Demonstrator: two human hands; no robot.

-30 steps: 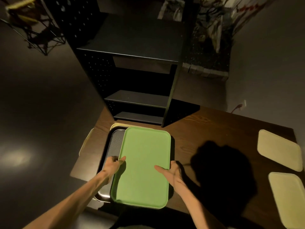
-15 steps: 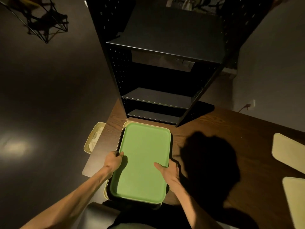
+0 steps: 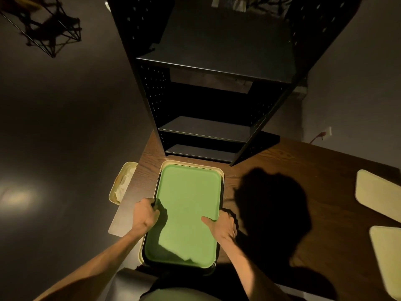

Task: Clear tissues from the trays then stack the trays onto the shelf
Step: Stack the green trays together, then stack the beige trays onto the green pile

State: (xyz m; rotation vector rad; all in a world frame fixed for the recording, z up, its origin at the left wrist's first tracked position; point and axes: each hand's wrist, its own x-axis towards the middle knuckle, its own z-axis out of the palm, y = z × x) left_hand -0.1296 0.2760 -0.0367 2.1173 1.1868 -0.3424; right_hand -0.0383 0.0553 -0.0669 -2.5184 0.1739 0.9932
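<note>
Two cream trays [image 3: 377,195] lie far right on the bench [image 3: 271,161]. Both hands, left [image 3: 145,215] and right [image 3: 222,225], grip the green tray [image 3: 187,205], its long axis pointing at the shelf [image 3: 214,129].

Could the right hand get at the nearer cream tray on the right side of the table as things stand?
Probably not yet: the right hand grips the green tray stack's edge. Otherwise, bare table leads to the cream tray.
</note>
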